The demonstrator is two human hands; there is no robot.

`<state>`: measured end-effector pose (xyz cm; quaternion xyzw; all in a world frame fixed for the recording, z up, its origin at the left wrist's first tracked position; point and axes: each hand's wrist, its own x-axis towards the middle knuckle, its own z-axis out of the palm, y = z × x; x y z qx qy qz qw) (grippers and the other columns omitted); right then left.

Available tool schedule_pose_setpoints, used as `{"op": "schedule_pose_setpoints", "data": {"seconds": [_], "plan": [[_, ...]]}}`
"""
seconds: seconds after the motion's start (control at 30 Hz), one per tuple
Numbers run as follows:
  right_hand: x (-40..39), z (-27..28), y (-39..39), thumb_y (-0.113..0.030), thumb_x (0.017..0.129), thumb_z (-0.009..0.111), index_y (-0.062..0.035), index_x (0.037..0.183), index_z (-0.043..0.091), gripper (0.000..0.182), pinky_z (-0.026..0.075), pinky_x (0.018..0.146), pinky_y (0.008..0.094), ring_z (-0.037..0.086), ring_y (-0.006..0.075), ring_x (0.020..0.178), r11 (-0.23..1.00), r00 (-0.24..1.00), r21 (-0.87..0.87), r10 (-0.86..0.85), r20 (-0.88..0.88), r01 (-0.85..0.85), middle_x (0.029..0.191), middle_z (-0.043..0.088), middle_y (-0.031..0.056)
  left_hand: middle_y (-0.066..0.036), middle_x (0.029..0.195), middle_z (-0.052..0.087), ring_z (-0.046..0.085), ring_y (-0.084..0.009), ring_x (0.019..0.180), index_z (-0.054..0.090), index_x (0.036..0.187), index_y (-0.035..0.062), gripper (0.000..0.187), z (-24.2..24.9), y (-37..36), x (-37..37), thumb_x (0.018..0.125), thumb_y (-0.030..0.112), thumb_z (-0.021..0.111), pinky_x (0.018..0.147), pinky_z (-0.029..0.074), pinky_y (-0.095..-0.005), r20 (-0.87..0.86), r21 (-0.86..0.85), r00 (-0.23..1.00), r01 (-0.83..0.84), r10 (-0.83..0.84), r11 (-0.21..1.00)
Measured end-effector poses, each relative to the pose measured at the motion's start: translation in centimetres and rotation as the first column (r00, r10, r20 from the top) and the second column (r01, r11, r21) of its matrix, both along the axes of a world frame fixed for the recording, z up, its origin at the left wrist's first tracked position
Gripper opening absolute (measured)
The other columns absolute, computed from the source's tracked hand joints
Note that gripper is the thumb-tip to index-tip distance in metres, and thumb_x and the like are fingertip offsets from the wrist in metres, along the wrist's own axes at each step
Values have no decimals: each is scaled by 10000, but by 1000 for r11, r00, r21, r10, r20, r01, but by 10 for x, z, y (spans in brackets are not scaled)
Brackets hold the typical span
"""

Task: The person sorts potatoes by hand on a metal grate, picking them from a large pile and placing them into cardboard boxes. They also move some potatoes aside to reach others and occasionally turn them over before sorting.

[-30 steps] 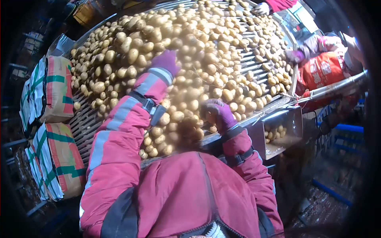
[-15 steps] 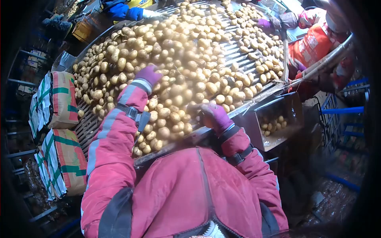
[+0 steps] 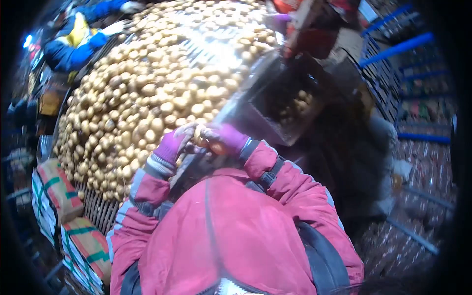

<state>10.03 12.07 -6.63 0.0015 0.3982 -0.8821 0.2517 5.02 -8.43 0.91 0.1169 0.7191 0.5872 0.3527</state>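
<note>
My left hand (image 3: 173,142), in a purple glove with pale fingertips, reaches in at the near edge of the sorting table. Its fingers are closed on a potato (image 3: 198,135) between my two hands. My right hand (image 3: 227,137), gloved the same way, is curled around from the other side and meets the left at that potato. Something orange-brown shows under the right fingers, too blurred to name. Beyond both hands a large heap of potatoes (image 3: 147,91) covers the slatted table (image 3: 101,209).
An open box (image 3: 275,120) with several potatoes inside stands right of my hands. Filled bags with green straps (image 3: 59,189) stand at the left. Across the table is a co-worker's blue sleeve (image 3: 69,56); another person's purple glove (image 3: 280,18) shows at top right. Blue rails (image 3: 398,49) lie farther right.
The view has swung to the right. My hands, apart before with the left out over the heap, have come together at the near edge around a potato.
</note>
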Motion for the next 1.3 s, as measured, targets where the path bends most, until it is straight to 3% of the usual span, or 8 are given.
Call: {"op": "schedule_pose_setpoints", "data": {"seconds": [0.1, 0.23, 0.33, 0.63, 0.8, 0.93, 1.07, 1.3], "plan": [[33, 11, 51, -319, 1029, 512, -25, 1099, 643, 330, 551, 695, 300, 605, 169, 898, 1000, 988, 13, -15, 155, 13, 1020, 641, 70, -124, 1178, 675, 701, -186, 880, 504, 1402, -9, 521, 2, 18, 10, 1020, 336, 581, 778, 569, -283, 142, -11, 989, 37, -35, 999], [61, 17, 128, -276, 1001, 549, -41, 1127, 658, 288, 564, 777, 322, 639, 186, 968, 767, 859, 495, -138, -494, 408, 1064, 659, 92, -135, 1201, 666, 705, -187, 871, 505, 1410, 8, 514, -10, 9, 8, 1020, 336, 574, 809, 571, -300, 209, -65, 973, -90, 101, 994], [79, 30, 170, -316, 1003, 566, -8, 1260, 598, 403, 587, 823, 375, 669, 235, 1011, 817, 802, 273, -565, 195, 509, 1156, 665, 147, -132, 1252, 642, 683, -170, 942, 536, 1385, 19, 475, -4, -10, 7, 1008, 302, 592, 827, 572, -323, 207, -118, 951, -207, 228, 971], [56, -7, 293, -273, 1046, 484, -14, 1388, 507, 430, 548, 889, 374, 634, 204, 1049, 438, 638, 662, -766, -79, 608, 1280, 622, 135, -95, 1140, 686, 678, -143, 876, 627, 1278, 12, 321, -13, -157, -16, 997, 163, 592, 754, 575, -270, -247, -172, 817, -567, 521, 806], [-20, -12, 174, -277, 1044, 463, -58, 1387, 534, 413, 551, 860, 330, 657, 202, 1054, 737, 977, 645, -194, -85, 202, 1268, 650, 133, -118, 1219, 667, 643, -192, 1047, 612, 1302, 5, 401, -23, -165, -43, 963, 219, 629, 874, 531, -309, -415, -329, 813, -552, 408, 766], [-61, -7, 39, -284, 1010, 547, -18, 1322, 595, 413, 571, 802, 298, 695, 207, 968, 221, 537, 705, 510, -672, 674, 1186, 682, 124, -212, 1335, 592, 582, -347, 1217, 545, 1390, 74, 663, -44, -131, -55, 850, 437, 675, 1034, 456, -419, -645, -631, 759, -468, -83, 618], [-78, 1, -59, -233, 983, 594, 5, 1250, 649, 362, 583, 781, 308, 712, 211, 902, 889, 985, 457, 43, -164, 37, 1070, 700, 118, -178, 1221, 649, 645, -325, 1096, 606, 1305, 84, 575, -31, -130, -64, 826, 387, 704, 952, 513, -400, -550, -657, 835, -441, 12, 612], [-105, 12, -151, -436, 986, 589, -42, 1453, 455, 626, 589, 794, 372, 673, 212, 945, 744, 849, 602, 489, -199, -288, 1218, 601, 101, -151, 1136, 705, 677, -219, 990, 604, 1328, 70, 500, -4, -172, 5, 922, 354, 673, 858, 539, -362, -222, -180, 873, -474, 434, 862]]}}
